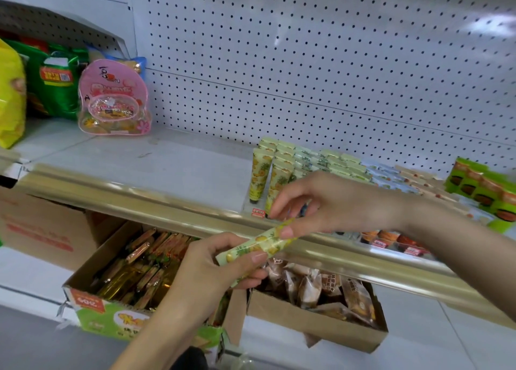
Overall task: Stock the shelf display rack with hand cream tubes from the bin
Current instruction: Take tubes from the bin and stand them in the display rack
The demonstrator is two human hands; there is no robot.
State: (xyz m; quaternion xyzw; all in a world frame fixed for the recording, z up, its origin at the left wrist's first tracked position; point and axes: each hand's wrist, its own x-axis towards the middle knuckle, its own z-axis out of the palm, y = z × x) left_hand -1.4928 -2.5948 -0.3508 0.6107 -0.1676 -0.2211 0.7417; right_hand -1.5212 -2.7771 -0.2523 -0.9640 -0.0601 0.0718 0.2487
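— Is anything reading clearly here?
— Barely. The pink pouch (111,98) is carrying black handwritten marks that are looking like "100". The orange label (88,302) on the green carton (97,320) is showing an upside-down "60".
— And the hand cream tubes (261,171), the red price tag (258,212)?
— Their print is coming out too blurred.

Tube (259,243) in left hand (223,270), right hand (329,204)
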